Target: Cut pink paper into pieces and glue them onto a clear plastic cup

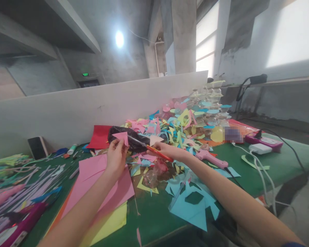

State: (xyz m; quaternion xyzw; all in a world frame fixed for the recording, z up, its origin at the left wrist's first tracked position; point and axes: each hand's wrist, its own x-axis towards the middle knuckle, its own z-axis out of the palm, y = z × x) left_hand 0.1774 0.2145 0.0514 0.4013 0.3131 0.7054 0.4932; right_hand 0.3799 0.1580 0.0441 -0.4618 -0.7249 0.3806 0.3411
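My left hand (116,155) is raised above the table with its fingers pinched on a small pink paper piece (122,137). My right hand (162,149) grips red-handled scissors (149,148), whose blades point left and meet the pink piece. Below my left arm lie large pink paper sheets (92,178) over a yellow sheet (113,223). Blue paper offcuts (193,202) lie under my right forearm.
A heap of coloured paper scraps (177,127) covers the green table (149,219) toward a white partition (92,106). A black bag (130,137), pink glue gun (211,158), white power adapter (260,148) with cables, a red sheet (100,137) and strips at left (20,185) surround the hands.
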